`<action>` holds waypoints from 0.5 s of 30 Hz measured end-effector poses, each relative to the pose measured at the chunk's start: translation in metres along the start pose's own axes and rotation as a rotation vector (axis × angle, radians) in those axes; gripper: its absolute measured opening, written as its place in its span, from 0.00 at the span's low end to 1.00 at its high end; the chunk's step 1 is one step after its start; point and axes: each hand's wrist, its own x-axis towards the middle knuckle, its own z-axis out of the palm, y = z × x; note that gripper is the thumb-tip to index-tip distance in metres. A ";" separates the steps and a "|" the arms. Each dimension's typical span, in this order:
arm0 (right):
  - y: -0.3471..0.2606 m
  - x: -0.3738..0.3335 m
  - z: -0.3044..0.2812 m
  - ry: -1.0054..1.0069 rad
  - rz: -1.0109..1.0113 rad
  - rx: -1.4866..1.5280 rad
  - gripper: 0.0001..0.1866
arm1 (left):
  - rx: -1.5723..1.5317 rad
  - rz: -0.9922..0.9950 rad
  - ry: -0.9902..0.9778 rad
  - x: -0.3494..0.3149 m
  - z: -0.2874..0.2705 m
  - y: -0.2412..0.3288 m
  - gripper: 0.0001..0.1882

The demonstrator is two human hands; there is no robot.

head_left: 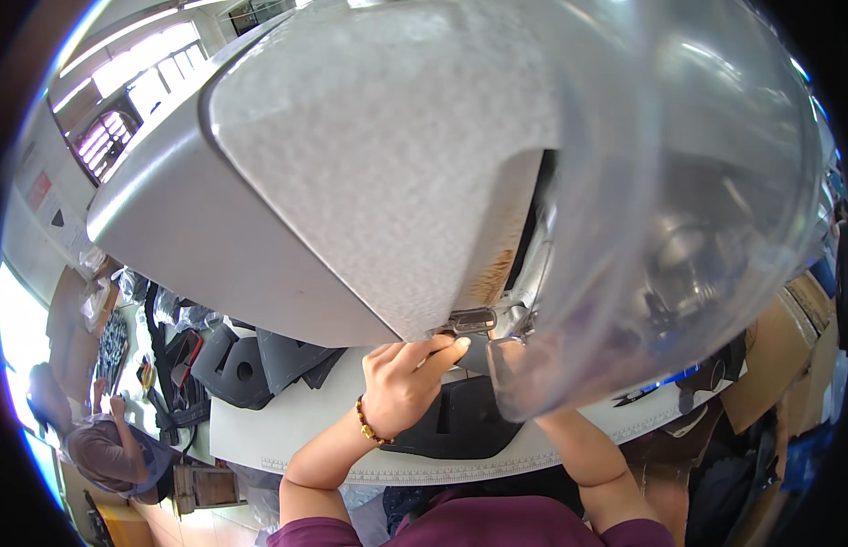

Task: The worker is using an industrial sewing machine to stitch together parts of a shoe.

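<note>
Head view: left hand (403, 387) fingers pinched together beside dark fitting (471, 321), six o'clock; right hand's (519, 363) grip, behind clear guard (615, 273), cannot be told.

At the lower left, a co-worker (109, 453) in a dark top is bending an arm upward, with a wooden crate-like piece (211, 488) standing near. A bright window (149, 75) is glowing at the upper left; brown cardboard (772, 363) is sitting at the right.
</note>
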 end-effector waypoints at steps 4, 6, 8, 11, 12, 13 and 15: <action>-0.012 -0.001 -0.008 0.014 -0.415 -0.618 0.07 | -0.035 0.010 0.032 -0.005 0.007 -0.010 0.24; -0.028 0.003 -0.017 -0.007 -0.473 -0.703 0.06 | -0.035 -0.014 0.013 -0.007 0.005 -0.009 0.23; -0.046 0.001 -0.034 -0.235 0.267 -0.044 0.08 | -0.035 -0.039 -0.005 -0.007 0.002 -0.006 0.23; -0.065 0.013 -0.052 0.060 0.024 0.020 0.06 | 0.082 0.009 -0.028 0.003 -0.003 0.012 0.22; -0.063 0.025 -0.056 0.149 -0.163 -0.062 0.06 | 0.064 0.012 0.007 0.003 -0.001 0.019 0.21; -0.055 0.041 -0.060 0.149 -0.158 -0.059 0.06 | 0.047 0.014 0.039 0.004 0.000 0.023 0.20; -0.040 0.065 -0.070 -0.068 -0.695 -0.651 0.06 | 0.070 0.077 0.032 0.010 0.000 0.029 0.19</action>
